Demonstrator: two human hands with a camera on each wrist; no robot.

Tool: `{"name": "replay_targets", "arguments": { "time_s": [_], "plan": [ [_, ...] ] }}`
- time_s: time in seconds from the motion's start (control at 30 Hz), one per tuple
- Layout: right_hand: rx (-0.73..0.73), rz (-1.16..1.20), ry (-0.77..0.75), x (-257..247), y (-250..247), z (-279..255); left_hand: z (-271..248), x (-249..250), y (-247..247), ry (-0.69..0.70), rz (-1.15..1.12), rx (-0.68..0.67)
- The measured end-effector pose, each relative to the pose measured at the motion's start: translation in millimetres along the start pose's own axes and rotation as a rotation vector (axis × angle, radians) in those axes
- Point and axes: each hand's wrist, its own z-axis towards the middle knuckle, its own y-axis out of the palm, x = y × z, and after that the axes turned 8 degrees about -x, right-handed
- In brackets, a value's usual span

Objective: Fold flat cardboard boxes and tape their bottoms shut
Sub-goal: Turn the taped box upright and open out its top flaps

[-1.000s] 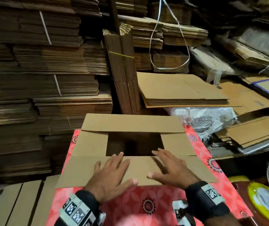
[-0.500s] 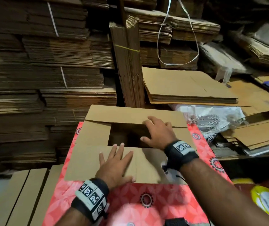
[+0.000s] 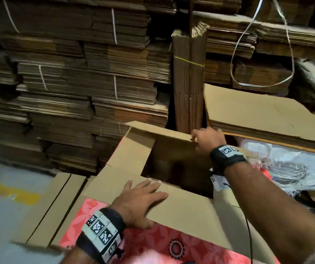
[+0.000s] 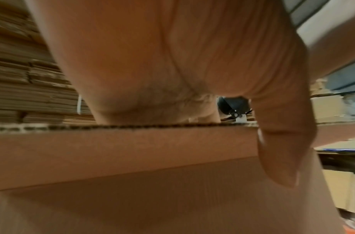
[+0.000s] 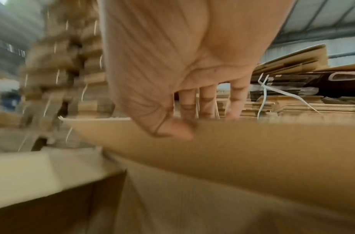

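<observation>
An open brown cardboard box (image 3: 126, 155) stands on a red patterned table cover (image 3: 153, 242), its flaps facing up. My left hand (image 3: 149, 191) lies flat with straight fingers on the near long flap (image 3: 187, 210), pressing it down; in the left wrist view the palm (image 4: 162, 63) rests on that flap's edge (image 4: 132, 150). My right hand (image 3: 200, 140) reaches across the dark opening and pinches the edge of the far long flap (image 3: 164, 134). The right wrist view shows the thumb (image 5: 172, 128) in front of this flap (image 5: 252, 142) and the fingers behind it.
Tall strapped stacks of flat cardboard (image 3: 76, 82) fill the back and left. An upright bundle (image 3: 189, 82) stands just behind the box. A flat stack (image 3: 257, 115) lies at right under a white strap loop (image 3: 248, 54). Crumpled plastic (image 3: 286, 164) sits right; flat boxes (image 3: 57, 202) lie left.
My right hand left the near flap, crossed the opening and took hold of the far flap, which now tilts up. My left hand stayed on the near flap.
</observation>
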Motion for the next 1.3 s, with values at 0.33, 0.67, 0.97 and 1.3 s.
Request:
{"name": "replay_targets", "arguments": {
  "time_s": [0.33,0.67,0.97,1.3],
  "plan": [
    [0.446,0.274,0.129,41,-13,67,-12,5,-10,-0.051,-0.195,-0.026],
    [0.105,0.245,0.052,20,42,52,-1,4,-21,-0.028,-0.188,-0.064],
    [-0.067,0.076,0.115,48,42,3,25,-26,-106,-0.087,-0.040,0.058],
    [-0.082,-0.054,0.215,45,68,-13,136,-31,-152,-0.258,0.253,0.164]
  ]
}}
